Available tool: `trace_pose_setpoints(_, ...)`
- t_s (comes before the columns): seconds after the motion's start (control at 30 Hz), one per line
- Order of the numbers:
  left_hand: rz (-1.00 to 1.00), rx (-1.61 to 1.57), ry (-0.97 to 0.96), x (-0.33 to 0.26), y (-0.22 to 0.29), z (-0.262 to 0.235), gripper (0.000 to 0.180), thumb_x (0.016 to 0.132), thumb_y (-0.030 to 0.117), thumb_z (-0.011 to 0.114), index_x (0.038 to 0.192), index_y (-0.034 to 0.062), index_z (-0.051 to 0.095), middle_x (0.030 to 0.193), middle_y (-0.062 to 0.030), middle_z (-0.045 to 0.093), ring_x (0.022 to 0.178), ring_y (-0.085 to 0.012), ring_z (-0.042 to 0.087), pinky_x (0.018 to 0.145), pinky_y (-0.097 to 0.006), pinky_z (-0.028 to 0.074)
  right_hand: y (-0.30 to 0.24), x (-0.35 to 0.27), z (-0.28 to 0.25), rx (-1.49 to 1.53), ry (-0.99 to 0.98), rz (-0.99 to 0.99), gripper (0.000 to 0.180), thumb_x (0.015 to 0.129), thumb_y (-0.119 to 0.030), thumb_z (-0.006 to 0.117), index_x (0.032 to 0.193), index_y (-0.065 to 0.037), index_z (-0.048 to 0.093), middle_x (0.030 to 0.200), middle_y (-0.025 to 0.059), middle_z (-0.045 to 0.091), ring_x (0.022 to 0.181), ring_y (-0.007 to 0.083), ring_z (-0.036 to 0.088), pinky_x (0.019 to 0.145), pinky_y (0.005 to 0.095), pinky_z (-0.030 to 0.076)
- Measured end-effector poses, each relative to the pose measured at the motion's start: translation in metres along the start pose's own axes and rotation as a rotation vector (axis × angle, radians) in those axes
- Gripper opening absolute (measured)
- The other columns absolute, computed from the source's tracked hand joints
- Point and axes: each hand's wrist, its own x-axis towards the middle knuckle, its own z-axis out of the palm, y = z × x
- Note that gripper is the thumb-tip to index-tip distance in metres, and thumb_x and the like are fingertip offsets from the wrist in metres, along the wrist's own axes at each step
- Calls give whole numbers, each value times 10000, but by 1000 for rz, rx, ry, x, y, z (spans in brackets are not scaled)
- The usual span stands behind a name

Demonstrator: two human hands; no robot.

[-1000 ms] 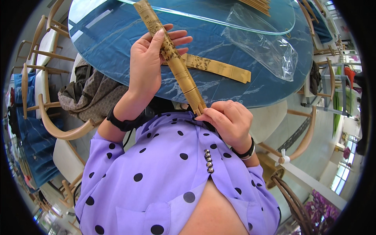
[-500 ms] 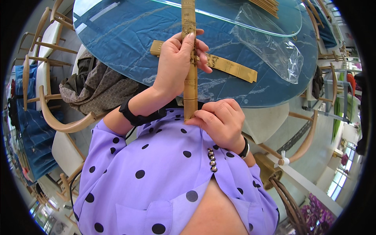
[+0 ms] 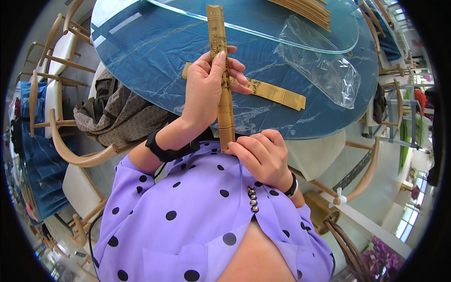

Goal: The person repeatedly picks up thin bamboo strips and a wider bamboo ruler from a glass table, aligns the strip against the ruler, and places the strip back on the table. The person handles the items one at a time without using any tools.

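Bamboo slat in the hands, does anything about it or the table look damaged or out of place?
Nothing stands out. The bamboo slat is whole and upright, held by the left hand and right hand. Another slat lies flat beside a clear plastic bag.

1. Slip [image 3: 221,70]: a long, narrow bamboo strip, tan, with dark markings along its face. It is held upright over the table's near edge, top end free, lower end at the chest.
2. Second slip [image 3: 268,91]: the same kind, lying flat on the blue table, slanting rightward, partly hidden behind the first.
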Motion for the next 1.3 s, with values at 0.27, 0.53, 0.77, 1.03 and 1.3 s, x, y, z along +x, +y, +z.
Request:
trace_pose_setpoints(0.27,-49,-2,4,0,1,1,318,1102,212,430,1260,-34,555,903,-77,656,731,-105,667,654,-329,654,-2,-1,0,-97,-9,-82,256,919,-162,658,1167,-102,634,1010,-22,660,806,112,607,805,300,422)
trace_pose_setpoints(0.53,-84,15,-38,5,9,4,328,1098,208,447,1316,-22,530,894,-59,634,693,-90,629,608,-306,629,-2,7,2,-142,-56,-88,381,908,-148,659,1280,-86,603,1028,-18,628,860,123,598,845,307,434)
trace_pose_setpoints(0.77,57,200,-110,66,64,-14,329,1101,175,443,1392,34,501,926,-11,595,646,-27,488,505,-186,429,19,28,-10,107,-31,104,549,788,-248,826,1241,-36,600,995,55,669,815,220,636,748,350,499)
trace_pose_setpoints(1.03,888,1985,125,287,174,-98,353,1016,153,549,1344,37,604,1108,-206,603,987,-332,654,885,-409,552,103,41,-53,-143,-274,207,365,838,-238,768,1103,-38,616,933,86,611,853,258,627,757,366,499)
trace_pose_setpoints(1.3,790,2198,203,354,120,-142,332,974,220,613,1269,72,653,1140,-176,594,1139,-345,576,939,-437,531,216,83,-58,-285,-193,297,229,872,-146,742,1050,-28,662,960,108,645,893,309,668,781,394,551)
